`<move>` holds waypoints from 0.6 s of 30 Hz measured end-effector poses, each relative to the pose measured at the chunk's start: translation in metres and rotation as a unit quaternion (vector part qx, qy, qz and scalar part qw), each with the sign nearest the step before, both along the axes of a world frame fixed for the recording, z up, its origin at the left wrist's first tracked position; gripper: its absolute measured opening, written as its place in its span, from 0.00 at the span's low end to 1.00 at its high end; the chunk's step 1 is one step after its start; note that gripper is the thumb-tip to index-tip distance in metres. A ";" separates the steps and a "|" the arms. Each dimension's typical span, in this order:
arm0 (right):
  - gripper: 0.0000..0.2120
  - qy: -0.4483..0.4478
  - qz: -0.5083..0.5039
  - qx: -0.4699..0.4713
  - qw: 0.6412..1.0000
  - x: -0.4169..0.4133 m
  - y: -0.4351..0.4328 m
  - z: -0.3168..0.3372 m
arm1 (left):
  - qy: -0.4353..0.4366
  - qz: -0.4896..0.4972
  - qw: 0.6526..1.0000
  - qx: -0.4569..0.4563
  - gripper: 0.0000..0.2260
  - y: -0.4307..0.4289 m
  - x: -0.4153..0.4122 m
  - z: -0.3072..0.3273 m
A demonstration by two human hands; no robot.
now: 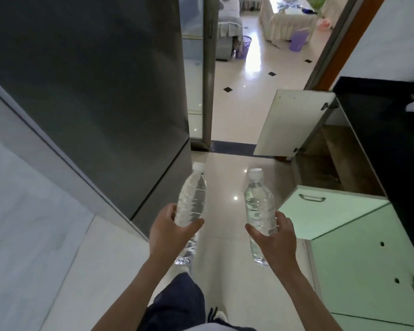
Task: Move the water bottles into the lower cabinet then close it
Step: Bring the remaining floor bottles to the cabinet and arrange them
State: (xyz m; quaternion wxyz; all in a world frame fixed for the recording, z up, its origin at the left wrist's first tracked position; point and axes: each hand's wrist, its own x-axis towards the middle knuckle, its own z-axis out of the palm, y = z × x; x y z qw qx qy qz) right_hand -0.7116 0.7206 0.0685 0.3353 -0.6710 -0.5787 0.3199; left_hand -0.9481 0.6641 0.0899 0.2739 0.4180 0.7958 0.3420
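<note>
Now left hand [172, 232] grips left bottle [193, 199], right hand [277, 237] right bottle [258, 204] — caps seemingly forward.

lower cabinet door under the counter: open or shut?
Open. The cabinet door stands swung out over the floor, hinges showing, and the cabinet interior lies exposed behind it.

Clear left bottle [191, 201], clear right bottle [258, 206], white caps [198, 166]; cream floor [225, 120], black diamond insets [227, 89]; dark grey fridge [93, 80]; mint-green cabinet fronts [359, 259]; off-white cabinet door [292, 123]; black desk [380, 139].
</note>
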 end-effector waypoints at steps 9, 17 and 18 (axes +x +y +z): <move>0.26 0.032 -0.102 -0.030 0.994 -0.030 0.178 -0.042 | -0.062 -0.062 0.996 -0.027 0.19 0.226 -0.046 -0.042; 0.29 0.065 -0.263 -0.016 0.963 -0.015 0.310 -0.014 | -0.043 -0.252 0.967 0.003 0.19 0.442 -0.017 -0.005; 0.28 0.070 -0.282 -0.016 0.957 -0.008 0.323 -0.014 | -0.036 -0.263 0.964 0.002 0.19 0.464 -0.008 -0.006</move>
